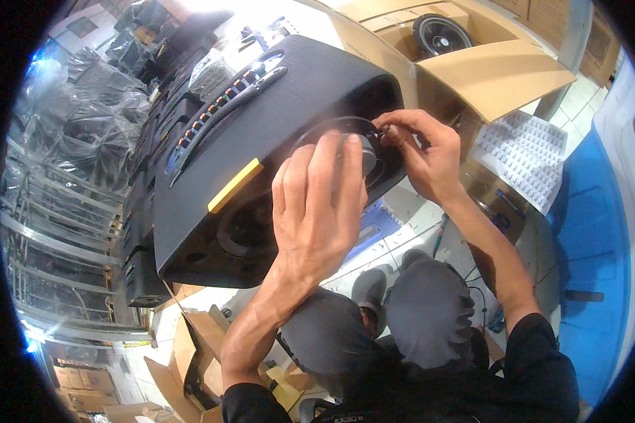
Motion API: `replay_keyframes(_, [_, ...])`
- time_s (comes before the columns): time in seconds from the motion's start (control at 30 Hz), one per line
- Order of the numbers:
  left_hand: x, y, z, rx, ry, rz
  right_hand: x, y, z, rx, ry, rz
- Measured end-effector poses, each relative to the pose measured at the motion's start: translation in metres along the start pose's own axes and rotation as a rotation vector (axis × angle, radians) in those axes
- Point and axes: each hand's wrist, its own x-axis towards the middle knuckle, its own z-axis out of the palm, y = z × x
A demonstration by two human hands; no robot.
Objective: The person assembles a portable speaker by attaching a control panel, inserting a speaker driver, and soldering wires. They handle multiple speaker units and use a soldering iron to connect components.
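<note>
Left hand (317, 211) covering speaker cabinet (261, 127) opening, cardboard box (487, 70) behind

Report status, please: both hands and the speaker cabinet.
Left hand flat over round speaker opening. Right hand pinching small part at opening rim; part unclear. Black speaker cabinet tilted on knees. Nothing blocking.

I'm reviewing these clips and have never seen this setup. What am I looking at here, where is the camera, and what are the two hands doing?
A fisheye camera on the person's head looks down, so edges bend. The left hand presses flat on a round speaker driver set in a large black speaker cabinet tilted over the knees. The right hand pinches something small at the driver's rim; I cannot tell what. Behind stands an open cardboard box holding another round speaker.
</note>
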Motion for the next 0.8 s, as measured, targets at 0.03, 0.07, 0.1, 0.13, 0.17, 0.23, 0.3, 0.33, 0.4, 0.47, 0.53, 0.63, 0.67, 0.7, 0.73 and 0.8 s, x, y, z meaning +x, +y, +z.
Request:
replay_keyframes(0.03, [-0.001, -0.001, 0.002, -0.023, 0.021, 0.001, 0.000, 0.001, -0.001, 0.001, -0.004, -0.045])
replay_keyframes(0.07, [-0.002, -0.001, 0.003, -0.043, 0.043, 0.000, -0.001, 0.001, -0.003, 0.002, -0.007, -0.083])
replay_keyframes(0.1, [-0.003, -0.002, 0.005, -0.047, 0.053, -0.007, -0.001, 0.001, -0.004, -0.001, -0.011, -0.115])
replay_keyframes(0.13, [-0.004, -0.002, 0.008, -0.047, 0.065, -0.014, -0.003, 0.001, -0.005, -0.001, -0.026, -0.144])
replay_keyframes(0.17, [-0.005, -0.002, 0.010, -0.048, 0.076, -0.020, -0.004, 0.000, -0.006, -0.007, -0.042, -0.165])
replay_keyframes(0.23, [-0.005, -0.003, 0.015, -0.001, 0.134, -0.013, -0.007, -0.001, -0.006, -0.009, -0.057, -0.191])
replay_keyframes(0.3, [-0.005, -0.004, 0.018, 0.033, 0.168, -0.018, -0.008, -0.003, -0.004, 0.000, -0.058, -0.195])
replay_keyframes(0.33, [-0.005, -0.004, 0.019, 0.044, 0.172, -0.026, -0.008, -0.004, -0.003, 0.002, -0.057, -0.201])
replay_keyframes(0.4, [-0.003, -0.004, 0.021, 0.053, 0.212, -0.032, -0.008, -0.005, 0.000, 0.009, -0.050, -0.210])
replay_keyframes(0.47, [-0.001, -0.003, 0.023, 0.053, 0.272, -0.023, -0.009, -0.008, 0.003, 0.028, -0.046, -0.199])
replay_keyframes(0.53, [0.001, -0.002, 0.022, 0.147, 0.273, -0.052, -0.011, -0.010, 0.005, 0.013, -0.043, -0.204])
replay_keyframes(0.63, [0.003, -0.001, 0.018, 0.195, 0.248, -0.099, -0.011, -0.012, 0.006, -0.035, -0.038, -0.240])
replay_keyframes(0.67, [0.003, 0.000, 0.017, 0.193, 0.237, -0.115, -0.011, -0.013, 0.007, -0.035, -0.028, -0.257])
replay_keyframes(0.7, [0.004, 0.001, 0.015, 0.208, 0.241, -0.114, -0.011, -0.013, 0.008, -0.035, -0.018, -0.275])
replay_keyframes(0.73, [0.004, 0.001, 0.013, 0.224, 0.245, -0.114, -0.011, -0.013, 0.009, -0.008, -0.010, -0.260])
replay_keyframes(0.8, [0.004, 0.003, 0.011, 0.234, 0.242, -0.115, -0.011, -0.014, 0.011, 0.046, 0.005, -0.228])
